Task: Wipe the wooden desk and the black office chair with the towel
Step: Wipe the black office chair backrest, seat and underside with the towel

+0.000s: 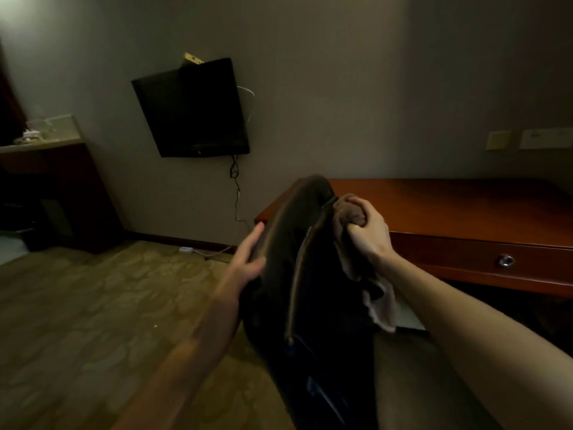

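The black office chair (288,249) stands in front of me with its backrest top at the centre of the view. My left hand (248,259) grips the left edge of the backrest. My right hand (369,228) is closed on a bunched brownish towel (350,212), pressed against the backrest's right upper edge; a pale tail of the towel hangs down beside the chair. The reddish wooden desk (449,209) stands behind the chair at the right, against the wall, with a drawer and a metal pull.
A dark television (192,110) hangs on the wall at the left, with a cable dropping to a white plug strip (186,250) on the floor. A dark cabinet (52,187) with a pale countertop stands at far left. Patterned carpet (93,305) covers the floor at the left.
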A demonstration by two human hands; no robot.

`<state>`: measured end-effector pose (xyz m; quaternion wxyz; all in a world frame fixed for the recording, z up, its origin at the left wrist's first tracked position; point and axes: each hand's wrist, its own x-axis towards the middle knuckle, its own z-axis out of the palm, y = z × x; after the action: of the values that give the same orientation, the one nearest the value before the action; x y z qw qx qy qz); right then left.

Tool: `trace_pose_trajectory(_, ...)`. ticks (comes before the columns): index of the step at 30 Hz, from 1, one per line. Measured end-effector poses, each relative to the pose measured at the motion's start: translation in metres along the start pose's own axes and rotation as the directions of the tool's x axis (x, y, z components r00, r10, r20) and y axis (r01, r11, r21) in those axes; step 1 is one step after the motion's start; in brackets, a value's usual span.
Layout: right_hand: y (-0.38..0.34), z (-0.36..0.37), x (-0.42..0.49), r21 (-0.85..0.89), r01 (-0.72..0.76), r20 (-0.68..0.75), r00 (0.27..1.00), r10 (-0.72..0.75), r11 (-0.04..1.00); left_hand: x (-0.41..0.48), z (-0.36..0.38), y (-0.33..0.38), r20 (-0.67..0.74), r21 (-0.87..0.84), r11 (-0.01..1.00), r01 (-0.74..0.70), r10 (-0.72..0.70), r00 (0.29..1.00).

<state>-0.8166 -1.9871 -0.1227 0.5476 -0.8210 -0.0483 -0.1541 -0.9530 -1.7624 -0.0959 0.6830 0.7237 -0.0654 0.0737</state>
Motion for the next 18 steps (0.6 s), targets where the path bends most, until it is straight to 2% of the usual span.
trace_pose_trajectory(4, -0.015, 0.024, -0.015, -0.02, -0.002, 0.146, 0.989, 0.005, 1.0, 0.015, -0.004, 0.015, -0.068, -0.003, 0.991, 0.137, -0.137, 0.988)
trace_pose_trajectory(9, -0.015, 0.001, -0.044, 0.041, 0.065, 0.245, 0.967, -0.073, 0.997, 0.026, 0.014, 0.035, -0.005, -0.025, 0.969, 0.247, -0.248, 0.969)
trace_pose_trajectory(10, -0.013, -0.003, -0.042, 0.065, 0.066, 0.243, 0.967, -0.08, 0.996, 0.027, 0.014, 0.035, 0.045, -0.033, 0.971, 0.235, -0.234, 0.971)
trace_pose_trajectory(12, -0.008, -0.003, -0.032, 0.119, 0.033, 0.198, 0.979, -0.056, 0.992, 0.037, 0.018, 0.032, 0.044, -0.001, 0.968, 0.252, -0.251, 0.967)
trace_pose_trajectory(15, -0.016, 0.009, 0.002, 0.232, -0.002, 0.086, 0.996, -0.018, 0.973, 0.057, 0.022, 0.022, -0.106, 0.04, 0.949, 0.312, -0.307, 0.946)
trace_pose_trajectory(18, -0.032, 0.031, 0.047, 0.351, -0.016, 0.099, 0.995, -0.02, 0.936, 0.064, 0.016, 0.008, -0.145, 0.0, 0.963, 0.269, -0.266, 0.953)
